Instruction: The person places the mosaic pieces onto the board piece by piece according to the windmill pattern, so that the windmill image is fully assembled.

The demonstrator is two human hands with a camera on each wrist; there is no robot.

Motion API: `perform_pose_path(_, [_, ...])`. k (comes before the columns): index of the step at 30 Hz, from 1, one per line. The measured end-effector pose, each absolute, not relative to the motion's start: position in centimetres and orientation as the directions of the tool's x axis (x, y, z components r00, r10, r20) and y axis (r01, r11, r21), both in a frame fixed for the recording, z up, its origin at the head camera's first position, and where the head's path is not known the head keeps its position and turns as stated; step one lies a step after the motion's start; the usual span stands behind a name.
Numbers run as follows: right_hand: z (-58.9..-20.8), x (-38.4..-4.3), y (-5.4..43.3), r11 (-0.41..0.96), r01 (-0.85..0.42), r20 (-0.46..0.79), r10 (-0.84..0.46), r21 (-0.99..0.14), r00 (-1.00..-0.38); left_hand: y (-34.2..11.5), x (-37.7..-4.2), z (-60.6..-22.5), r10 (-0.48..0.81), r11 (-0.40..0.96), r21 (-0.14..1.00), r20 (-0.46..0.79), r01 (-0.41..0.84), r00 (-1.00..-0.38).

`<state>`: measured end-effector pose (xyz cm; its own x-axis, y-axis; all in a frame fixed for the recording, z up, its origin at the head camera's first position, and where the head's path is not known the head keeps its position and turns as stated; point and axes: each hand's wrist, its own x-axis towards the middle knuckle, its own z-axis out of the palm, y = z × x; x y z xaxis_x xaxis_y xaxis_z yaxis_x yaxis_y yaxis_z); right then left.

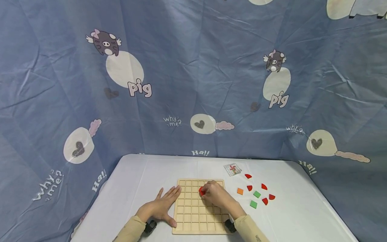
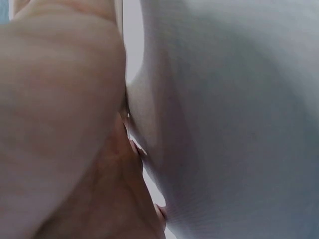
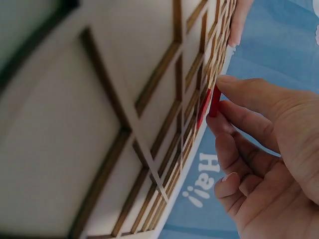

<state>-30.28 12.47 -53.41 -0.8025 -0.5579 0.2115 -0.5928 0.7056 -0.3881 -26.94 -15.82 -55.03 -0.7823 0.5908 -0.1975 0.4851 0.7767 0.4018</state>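
A pale wooden grid board (image 1: 187, 218) lies on the white table. My left hand (image 1: 163, 205) rests flat with fingers spread along the board's left edge, fingertips and thumb touching it. Over the upper middle of the grid, my right hand (image 1: 216, 195) pinches a thin red tile (image 3: 215, 102) between thumb and fingers. Just beside that tile, a second red piece (image 3: 203, 108) sits on the grid. The right hand partly covers the red pieces in the head view. The left wrist view holds only blurred skin and white cloth.
Right of the board lie several red quarter-round tiles (image 1: 264, 186), an orange square (image 1: 240, 191) and two green squares (image 1: 253, 204). A pattern card (image 1: 232, 169) with a red figure on a grid lies behind them. A blue printed curtain (image 1: 199, 84) hangs behind the table.
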Motion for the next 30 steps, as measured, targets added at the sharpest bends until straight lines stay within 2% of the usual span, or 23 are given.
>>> perform_pose_path(7, [-53.93, -30.23, 12.32, 0.690, -0.625, 0.204, -0.596, -0.364, -0.777, -15.86, -26.90, -55.18, 0.595, 0.773, 0.402, -0.188, 0.491, -0.782])
perform_pose_path(23, [-54.12, -30.79, 12.46, 0.680, -0.589, 0.153, -0.589, -0.438, -0.794, -15.83, -26.96, -55.23, 0.601, 0.769, 0.399, -0.183, 0.500, -0.778])
perform_pose_path(30, [-53.90, -30.89, 12.51, 0.684, -0.599, 0.162, -0.593, -0.416, -0.789, -15.84, -26.85, -55.09, 0.596, 0.773, 0.399, -0.188, 0.494, -0.781])
